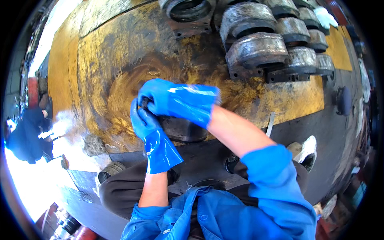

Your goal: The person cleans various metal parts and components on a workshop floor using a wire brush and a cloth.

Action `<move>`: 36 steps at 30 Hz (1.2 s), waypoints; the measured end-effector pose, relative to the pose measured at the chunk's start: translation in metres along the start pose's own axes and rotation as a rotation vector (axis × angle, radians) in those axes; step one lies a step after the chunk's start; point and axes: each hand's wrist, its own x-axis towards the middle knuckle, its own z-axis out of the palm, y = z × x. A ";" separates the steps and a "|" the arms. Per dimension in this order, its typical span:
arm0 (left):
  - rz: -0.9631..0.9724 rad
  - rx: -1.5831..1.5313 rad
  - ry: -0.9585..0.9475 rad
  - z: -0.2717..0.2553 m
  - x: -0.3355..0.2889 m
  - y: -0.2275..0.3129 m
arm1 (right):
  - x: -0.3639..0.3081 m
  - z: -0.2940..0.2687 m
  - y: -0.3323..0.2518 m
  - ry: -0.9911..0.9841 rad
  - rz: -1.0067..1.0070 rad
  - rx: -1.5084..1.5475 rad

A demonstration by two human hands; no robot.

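Note:
Both hands wear long blue rubber gloves and meet over the worn wooden board (116, 64). My right hand (158, 96) comes in from the right, its fingers curled down against my left hand. Below it, my left hand (143, 120) has its fingers bent up toward the right one's fingertips. A small dark bit shows between them, but I cannot make out what it is. Just under the right glove, at the board's near edge, lies a dark rounded metal part (186, 130), partly hidden by the gloves.
Several heavy ring-shaped metal parts with flat bases (258, 50) stand in rows at the far right. Another ring part (188, 10) is at the far edge. A grey lump (94, 145) sits at the near left, and a flat metal strip (271, 124) lies right of my arm.

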 end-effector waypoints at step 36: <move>-0.177 -0.464 -0.228 0.001 0.004 -0.005 | -0.191 0.069 0.094 1.117 0.714 1.199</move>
